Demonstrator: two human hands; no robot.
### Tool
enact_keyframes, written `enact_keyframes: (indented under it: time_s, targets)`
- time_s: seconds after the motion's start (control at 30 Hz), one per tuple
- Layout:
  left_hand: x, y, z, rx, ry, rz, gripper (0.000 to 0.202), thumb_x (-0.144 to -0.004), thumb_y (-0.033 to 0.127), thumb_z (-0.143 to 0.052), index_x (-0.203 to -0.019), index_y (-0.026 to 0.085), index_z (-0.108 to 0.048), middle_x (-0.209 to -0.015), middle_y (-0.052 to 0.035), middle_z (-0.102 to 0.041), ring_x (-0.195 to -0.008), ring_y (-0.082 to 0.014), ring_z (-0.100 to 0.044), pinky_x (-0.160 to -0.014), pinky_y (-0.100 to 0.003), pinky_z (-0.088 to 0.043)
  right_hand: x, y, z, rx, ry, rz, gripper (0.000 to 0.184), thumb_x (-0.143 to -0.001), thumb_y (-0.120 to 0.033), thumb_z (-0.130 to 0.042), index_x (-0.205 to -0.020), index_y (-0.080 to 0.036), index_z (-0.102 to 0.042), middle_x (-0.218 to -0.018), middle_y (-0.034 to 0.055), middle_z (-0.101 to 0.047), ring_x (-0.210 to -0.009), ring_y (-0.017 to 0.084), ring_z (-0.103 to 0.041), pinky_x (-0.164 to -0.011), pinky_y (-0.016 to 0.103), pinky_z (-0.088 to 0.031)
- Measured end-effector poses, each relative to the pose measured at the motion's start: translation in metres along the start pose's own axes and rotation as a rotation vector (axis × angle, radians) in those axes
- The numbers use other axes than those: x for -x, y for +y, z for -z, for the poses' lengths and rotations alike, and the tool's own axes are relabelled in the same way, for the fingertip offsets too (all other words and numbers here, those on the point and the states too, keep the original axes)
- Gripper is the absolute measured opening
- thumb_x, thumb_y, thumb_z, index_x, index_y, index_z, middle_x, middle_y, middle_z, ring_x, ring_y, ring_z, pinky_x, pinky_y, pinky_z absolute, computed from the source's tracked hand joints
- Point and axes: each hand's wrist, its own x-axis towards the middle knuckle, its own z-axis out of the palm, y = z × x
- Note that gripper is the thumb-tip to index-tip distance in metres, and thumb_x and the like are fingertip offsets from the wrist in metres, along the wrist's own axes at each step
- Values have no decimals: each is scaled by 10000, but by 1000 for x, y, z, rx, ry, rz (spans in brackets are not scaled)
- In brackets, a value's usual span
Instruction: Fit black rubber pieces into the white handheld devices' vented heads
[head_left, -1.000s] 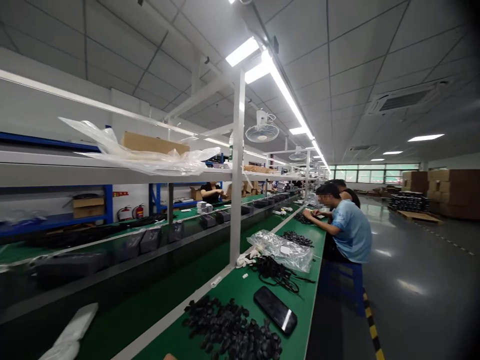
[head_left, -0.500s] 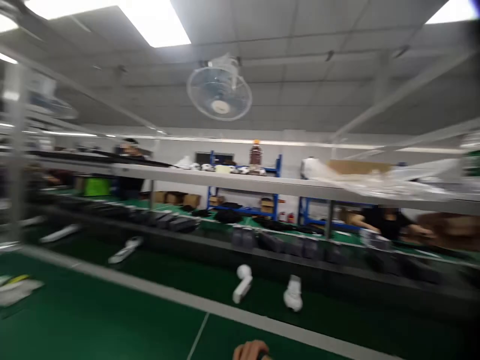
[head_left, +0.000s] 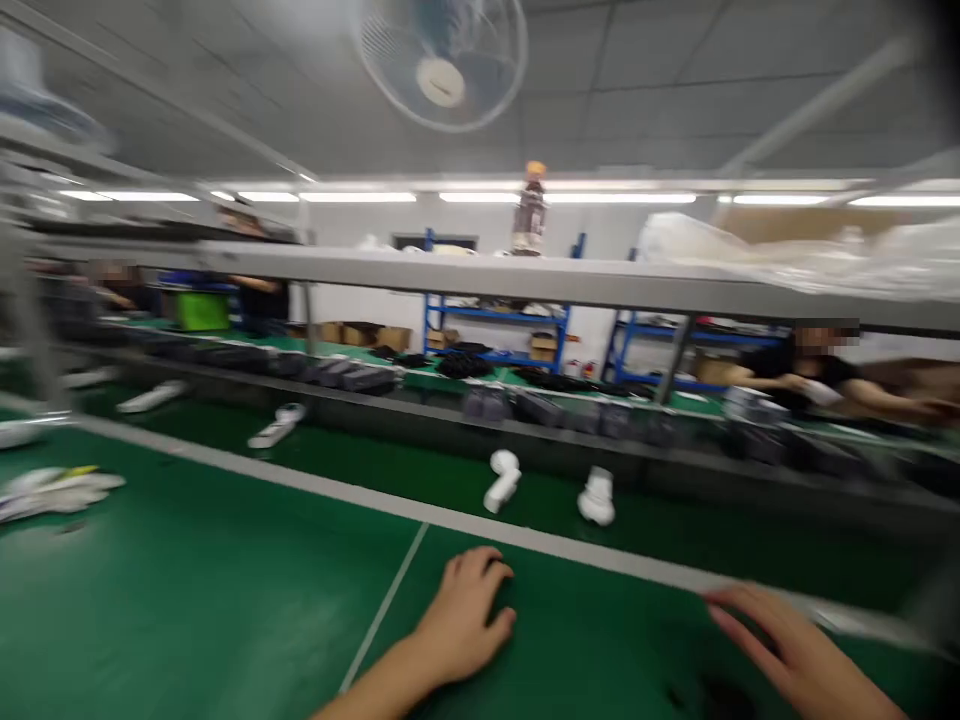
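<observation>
My left hand [head_left: 466,618] is over the green table [head_left: 225,610], fingers apart and bent a little, with nothing in it. To the right, my right hand [head_left: 787,630] hovers near the grey strip [head_left: 360,502], thumb and fingers apart, holding nothing. Beyond the strip, a bent white plastic part [head_left: 502,481] lies ahead of my left hand. Another white part [head_left: 597,497], wider at its near end, lies right of it, between my two hands. Neither hand touches these parts.
A white glove [head_left: 60,492] lies at the left. More white parts [head_left: 276,427] lie along the dark green belt. Dark grey pieces [head_left: 360,375] line the ledge behind. A shelf [head_left: 450,268] carries a bottle [head_left: 530,212] and plastic bags [head_left: 787,258]. A co-worker [head_left: 817,370] sits at the far right.
The view has tilted down, so the fan and shelf sit higher. My left hand has come fully into view from the bottom edge, and my right hand has appeared at the right.
</observation>
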Motion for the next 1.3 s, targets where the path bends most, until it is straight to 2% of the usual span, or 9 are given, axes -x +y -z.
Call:
enact_keyframes:
  time_s: [0.1, 0.17, 0.3, 0.57, 0.73, 0.87, 1.03, 1.13, 1.3]
  targets:
    - [-8, -6, -7, -46, -3, -65, 369, -956, 364, -517, -1284, 271, -655, -1435, -130, -553, -1350, -374, -460, -1149, -602, -330, 8, 29, 56, 16, -105, -186, 440, -999, -564, -438, -1118, -270, -744, -1173, 134, -737, -1105, 339, -663, -953, 441, -529]
    - [-17, -14, -17, -126, 31, -70, 376, -965, 449, -514, -1276, 316, -677, -1432, -95, -583, -1334, -363, -499, -1127, -572, -378, 12, 45, 81, 60, -66, -291, 470, -1026, -502, -384, -1168, -209, -723, -1236, 149, -718, -1165, 331, -634, -1023, 439, -478]
    - [-27, -31, -36, -224, 33, -63, 441, -959, 548, -463, -1299, 363, -674, -1453, -50, -593, -1350, -355, -518, -1092, -549, -431, 23, 72, 99, 78, -114, -416, 370, -1014, -382, -470, -1191, -198, -738, -1290, 134, -702, -1178, 298, -637, -1001, 378, -471]
    - [-31, -47, -37, -254, -22, -49, 476, -910, 595, -503, -1321, 421, -668, -1468, 5, -600, -1375, -339, -525, -1094, -513, -475, 22, 89, 71, 57, -205, -444, 190, -920, -231, -610, -1015, -192, -770, -958, 79, -765, -829, 215, -692, -723, 284, -496]
    - [-30, -46, -39, -246, -19, -62, 490, -924, 596, -500, -1348, 403, -652, -1484, -8, -583, -1381, -347, -512, -1100, -527, -462, 14, 86, 58, 112, -185, -402, 183, -902, -251, -644, -1008, -195, -782, -1060, 89, -749, -930, 230, -677, -780, 291, -478]
    - [-27, -38, -38, -243, -27, -62, 487, -954, 586, -471, -1369, 389, -633, -1512, -21, -550, -1398, -343, -481, -1108, -532, -441, 12, 87, 50, 132, -197, -390, 175, -878, -220, -659, -997, -176, -780, -996, 87, -756, -884, 224, -687, -761, 285, -481]
    - [-23, -21, -29, -225, -51, -67, 476, -974, 564, -462, -1366, 360, -638, -1516, -42, -541, -1395, -357, -467, -1106, -533, -431, 13, 87, 57, 155, -174, -352, 183, -898, -214, -594, -888, -176, -773, -924, 93, -762, -858, 245, -685, -764, 316, -480]
    - [-21, -14, -26, -213, -61, -60, 465, -983, 553, -455, -1363, 357, -637, -1519, -41, -533, -1401, -358, -453, -1117, -537, -416, 9, 78, 55, 164, -117, -310, 223, -934, -255, -552, -929, -172, -759, -976, 115, -758, -904, 264, -681, -815, 342, -486]
    - [-19, -14, -26, -201, -59, -77, 462, -997, 538, -446, -1363, 330, -635, -1516, -64, -525, -1402, -360, -443, -1127, -550, -400, -4, 46, 11, 145, -88, -206, 203, -938, -229, -567, -1035, -181, -740, -1064, 109, -752, -950, 253, -680, -886, 342, -499]
